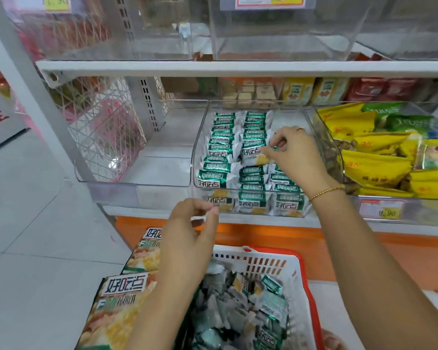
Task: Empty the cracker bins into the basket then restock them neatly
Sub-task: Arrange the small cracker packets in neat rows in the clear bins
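A clear plastic bin (197,147) on the shelf holds green-and-white cracker packets (221,150) lined up in neat rows. My right hand (295,150) reaches into this bin and pinches the edge of one packet (253,154) in the middle row. My left hand (195,223) hovers just below the bin's front edge, fingers loosely curled, holding nothing that I can see. Below stands a white basket with a red rim (302,271), filled with several loose cracker packets (240,306).
An empty clear bin (137,184) sits left of the cracker bin. A bin of yellow and green snack bags (379,157) is on the right. Two large cracker cartons (119,306) lie left of the basket. Clear bins (276,41) stand on the shelf above.
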Motion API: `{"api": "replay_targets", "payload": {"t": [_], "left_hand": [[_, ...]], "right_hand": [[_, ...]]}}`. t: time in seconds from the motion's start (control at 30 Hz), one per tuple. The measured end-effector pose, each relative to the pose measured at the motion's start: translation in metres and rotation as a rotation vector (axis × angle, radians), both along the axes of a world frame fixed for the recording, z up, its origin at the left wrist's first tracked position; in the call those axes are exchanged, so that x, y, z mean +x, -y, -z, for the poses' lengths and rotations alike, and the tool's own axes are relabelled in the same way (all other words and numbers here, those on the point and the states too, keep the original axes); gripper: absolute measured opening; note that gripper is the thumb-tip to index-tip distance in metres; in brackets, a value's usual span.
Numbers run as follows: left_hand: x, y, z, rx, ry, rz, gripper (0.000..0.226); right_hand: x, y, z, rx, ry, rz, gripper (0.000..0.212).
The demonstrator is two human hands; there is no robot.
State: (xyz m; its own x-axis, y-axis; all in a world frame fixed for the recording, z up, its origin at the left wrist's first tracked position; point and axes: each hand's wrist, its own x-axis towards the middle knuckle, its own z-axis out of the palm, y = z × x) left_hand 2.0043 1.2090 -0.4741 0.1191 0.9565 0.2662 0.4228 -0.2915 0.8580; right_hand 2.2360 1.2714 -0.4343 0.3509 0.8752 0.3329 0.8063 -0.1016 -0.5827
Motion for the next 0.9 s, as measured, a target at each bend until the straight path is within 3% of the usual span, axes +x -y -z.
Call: {"api": "replay_targets", "payload": {"t": [0.07, 0.27, 0.4, 0.5, 0.63, 0.77, 0.9], "left_hand": [[0.004, 0.014, 0.019, -0.011, -0.049, 0.054, 0.017], [0.02, 0.037, 0.11, -0.351, -0.251, 0.225, 0.031], [0.021, 0.047, 0.164, -0.483, -0.393, 0.259, 0.011], [0.021, 0.048, 0.185, -0.494, -0.506, 0.261, 0.014], [0.026, 0.039, 0.211, -0.38, -0.562, 0.303, 0.022], [0.037, 0.02, 0.231, -0.43, -0.595, 0.278, 0.033], [0.05, 0.001, 0.243, -0.574, -0.616, 0.199, 0.038]], "right_hand": [[-0.006, 0.023, 0.002, 0.051, 0.045, -0.07, 0.023], [-0.018, 0.079, 0.048, -0.222, 0.251, -0.331, 0.025], [-0.028, 0.103, 0.09, -0.365, 0.311, -0.417, 0.018], [-0.042, 0.109, 0.143, -0.661, 0.419, -0.417, 0.013], [-0.047, 0.117, 0.221, -1.063, 0.474, -0.421, 0.027], [-0.047, 0.124, 0.256, -1.089, 0.437, -0.365, 0.058], [-0.048, 0.128, 0.27, -1.067, 0.539, -0.312, 0.061]]}}
